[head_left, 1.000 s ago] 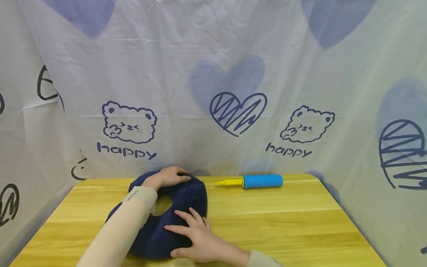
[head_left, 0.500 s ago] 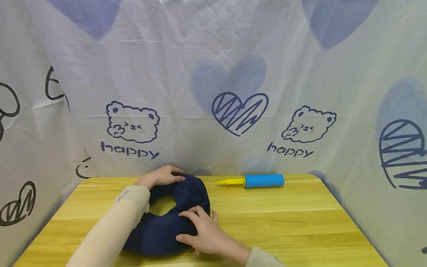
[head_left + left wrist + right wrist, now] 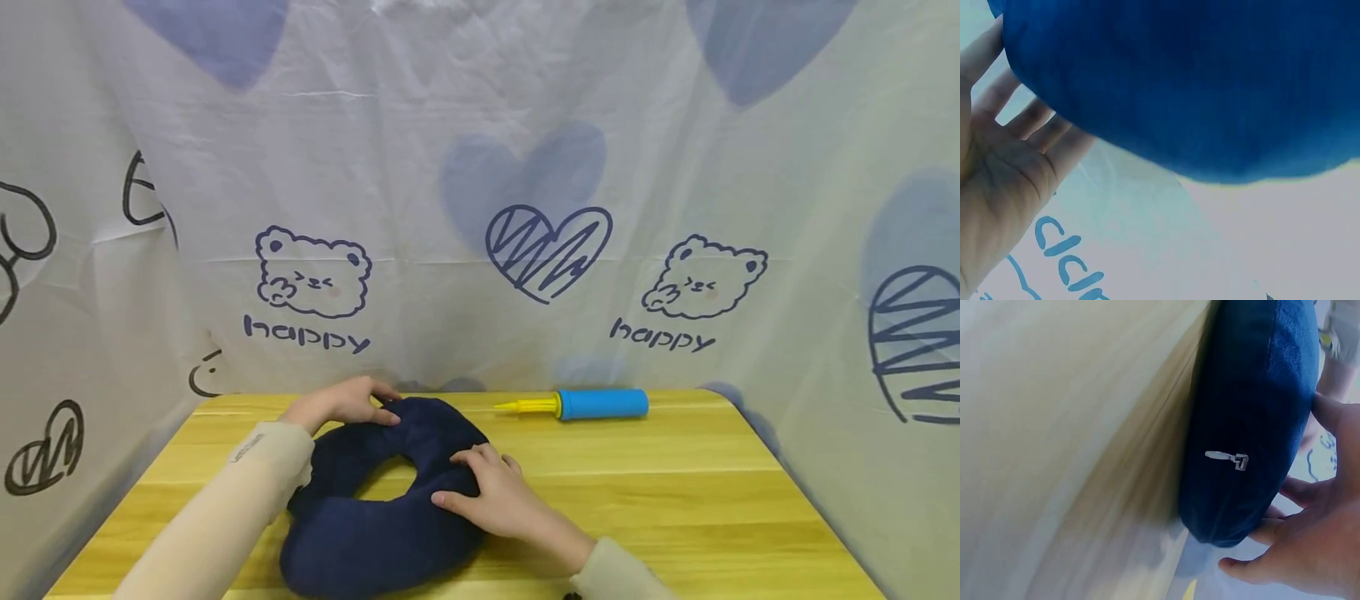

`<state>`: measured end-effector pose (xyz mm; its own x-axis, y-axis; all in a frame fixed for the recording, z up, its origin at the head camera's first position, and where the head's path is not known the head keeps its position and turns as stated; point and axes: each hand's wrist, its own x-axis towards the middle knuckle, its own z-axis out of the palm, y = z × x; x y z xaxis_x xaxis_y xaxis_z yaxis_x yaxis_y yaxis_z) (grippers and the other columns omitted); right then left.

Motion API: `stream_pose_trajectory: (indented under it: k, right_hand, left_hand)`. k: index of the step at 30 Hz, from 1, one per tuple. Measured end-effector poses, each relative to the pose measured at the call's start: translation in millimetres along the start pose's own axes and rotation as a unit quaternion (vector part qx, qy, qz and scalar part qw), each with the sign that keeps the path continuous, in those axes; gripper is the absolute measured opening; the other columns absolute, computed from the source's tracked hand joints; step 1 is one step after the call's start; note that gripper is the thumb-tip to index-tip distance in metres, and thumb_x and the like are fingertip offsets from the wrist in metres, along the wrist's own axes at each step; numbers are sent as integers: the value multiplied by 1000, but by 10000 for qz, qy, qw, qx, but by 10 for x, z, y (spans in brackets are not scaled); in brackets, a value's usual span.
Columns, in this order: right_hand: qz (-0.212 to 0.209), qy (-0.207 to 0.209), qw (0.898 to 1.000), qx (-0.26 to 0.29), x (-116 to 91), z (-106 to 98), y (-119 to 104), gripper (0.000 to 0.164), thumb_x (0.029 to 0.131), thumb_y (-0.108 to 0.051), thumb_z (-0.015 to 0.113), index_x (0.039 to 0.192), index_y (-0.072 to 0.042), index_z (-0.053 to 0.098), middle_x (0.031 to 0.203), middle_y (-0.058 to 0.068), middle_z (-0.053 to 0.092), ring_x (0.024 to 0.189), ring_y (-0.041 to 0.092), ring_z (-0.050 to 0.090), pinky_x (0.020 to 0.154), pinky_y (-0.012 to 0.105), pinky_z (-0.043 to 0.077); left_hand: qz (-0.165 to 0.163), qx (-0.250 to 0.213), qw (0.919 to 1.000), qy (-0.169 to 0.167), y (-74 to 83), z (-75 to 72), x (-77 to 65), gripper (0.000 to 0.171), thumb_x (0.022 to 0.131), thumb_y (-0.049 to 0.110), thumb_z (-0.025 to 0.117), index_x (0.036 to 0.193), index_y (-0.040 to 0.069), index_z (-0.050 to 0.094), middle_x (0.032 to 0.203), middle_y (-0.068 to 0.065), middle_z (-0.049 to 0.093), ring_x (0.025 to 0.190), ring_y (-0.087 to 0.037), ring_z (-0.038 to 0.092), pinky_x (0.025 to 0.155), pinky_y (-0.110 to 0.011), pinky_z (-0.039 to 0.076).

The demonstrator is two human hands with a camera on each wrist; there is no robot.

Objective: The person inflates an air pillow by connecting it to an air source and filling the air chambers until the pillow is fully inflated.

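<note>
A dark navy U-shaped neck pillow (image 3: 375, 542) lies on the wooden table, bare wood showing through its middle gap. My left hand (image 3: 341, 404) holds its far edge, the thumb on the near side; in the left wrist view the fingers (image 3: 1019, 119) reach behind the blue fabric. Over the right part of the pillow, my right hand (image 3: 506, 496) grips with bent fingers, thumb on top. A small metal zipper pull (image 3: 1229, 457) shows on the pillow's side wall in the right wrist view. The undersides of several fingers are hidden.
A blue hand pump (image 3: 603, 404) with a yellow nozzle lies near the table's back edge, right of the pillow. Behind and beside the table (image 3: 675, 500) hangs a white cloth (image 3: 420, 333) printed with hearts and bears.
The pillow has turned and shifted right and nearer, both hands staying on it. The left hand has come slightly nearer and left; the right hand has moved right. The head view has shifted slightly left.
</note>
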<state>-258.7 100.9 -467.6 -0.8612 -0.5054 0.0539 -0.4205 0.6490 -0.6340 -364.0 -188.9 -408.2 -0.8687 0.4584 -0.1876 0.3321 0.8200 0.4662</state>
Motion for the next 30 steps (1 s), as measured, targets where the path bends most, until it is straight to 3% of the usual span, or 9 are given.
stream_pose_trajectory:
  k: [8, 14, 15, 18, 20, 22, 27, 28, 30]
  right_hand:
    - [-246, -83, 9997, 9, -39, -148, 172, 64, 93, -54, 74, 140, -13, 59, 143, 9, 52, 138, 34, 46, 115, 71, 19]
    - [-567, 67, 9980, -285, -81, -287, 268, 58, 91, -42, 80, 139, -14, 63, 146, 8, 50, 139, 35, 45, 113, 74, 19]
    - [-607, 95, 9975, -347, -85, -303, 284, 56, 91, -40, 80, 138, -15, 64, 147, 8, 50, 140, 36, 45, 112, 74, 20]
    - [-690, 130, 9959, -562, -96, -333, 333, 51, 91, -30, 81, 138, -17, 65, 150, 8, 51, 142, 38, 43, 111, 74, 23]
    - [-704, 131, 9947, -737, -100, -345, 362, 51, 91, -23, 80, 140, -17, 65, 153, 8, 50, 144, 39, 42, 111, 74, 24]
    - [-705, 143, 9927, -967, -91, -354, 395, 53, 91, -16, 78, 142, -17, 64, 155, 8, 49, 145, 40, 40, 112, 73, 25]
    - [-717, 223, 9847, -1570, -31, -401, 476, 55, 93, -10, 76, 146, -19, 62, 157, 11, 48, 145, 43, 39, 112, 73, 27]
    - [-718, 244, 9832, -1661, -15, -415, 493, 55, 93, -10, 76, 146, -19, 62, 157, 12, 48, 145, 43, 40, 112, 72, 27]
    - [-737, 292, 9805, -1796, 20, -445, 530, 55, 94, -10, 76, 146, -20, 62, 155, 13, 49, 143, 44, 42, 111, 72, 28]
  left_hand:
    - [177, -41, 9998, 85, -27, 92, -184, 66, 92, 35, 81, 148, 8, 59, 148, -19, 57, 139, -43, 49, 112, -58, 40]
    - [574, -154, 9980, 230, -51, 160, -361, 67, 96, 35, 76, 153, 10, 52, 153, -21, 51, 141, -45, 45, 113, -60, 38]
    - [630, -154, 9976, 251, -51, 168, -399, 67, 96, 35, 76, 153, 9, 52, 152, -21, 51, 139, -44, 48, 111, -59, 40]
    - [499, -479, 9975, 166, -55, 205, -511, 69, 94, 35, 78, 154, 11, 52, 153, -22, 49, 99, -37, 68, 88, -54, 55]
    - [367, -788, 9962, 20, -57, 230, -579, 73, 92, 35, 81, 155, 12, 50, 154, -23, 46, 70, -29, 66, 70, -51, 57]
    - [205, -1233, 9920, -166, -58, 257, -642, 78, 90, 33, 83, 157, 13, 48, 156, -25, 40, 53, -24, 57, 58, -51, 56]
    - [228, -2030, 9776, -502, -56, 325, -767, 91, 86, 27, 88, 161, 10, 39, 158, -28, 31, 64, -27, 66, 64, -55, 59]
    - [227, -2182, 9740, -573, -53, 339, -783, 94, 85, 25, 88, 162, 10, 37, 151, -34, 37, 65, -28, 68, 66, -56, 59]
    - [235, -2393, 9686, -636, -44, 370, -804, 98, 83, 23, 90, 163, 10, 34, 150, -36, 34, 69, -28, 69, 68, -54, 59]
